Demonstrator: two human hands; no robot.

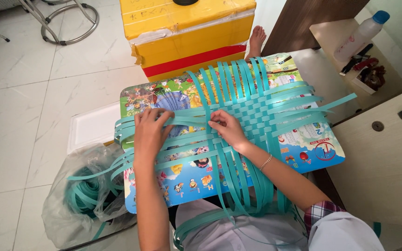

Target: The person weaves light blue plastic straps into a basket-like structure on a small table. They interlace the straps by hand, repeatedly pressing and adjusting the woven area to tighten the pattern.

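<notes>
A flat weave of teal plastic strips (pixel 252 109) lies on a small colourful cartoon-printed table (pixel 312 153). Loose strip ends fan out on all sides. My left hand (pixel 150 130) presses down on a horizontal teal strip left of the woven patch, fingers spread. My right hand (pixel 226 128), with a thin bracelet on the wrist, pinches a strip at the left edge of the woven patch. Long strips hang over the near edge onto my lap.
A clear plastic bag (pixel 70 204) holding coiled teal strips sits on the floor at left. A yellow box with a red band (pixel 187 35) stands behind the table. A white bottle (pixel 361 32) and small tools lie on a shelf at right. A bare foot (pixel 257 39) shows beyond.
</notes>
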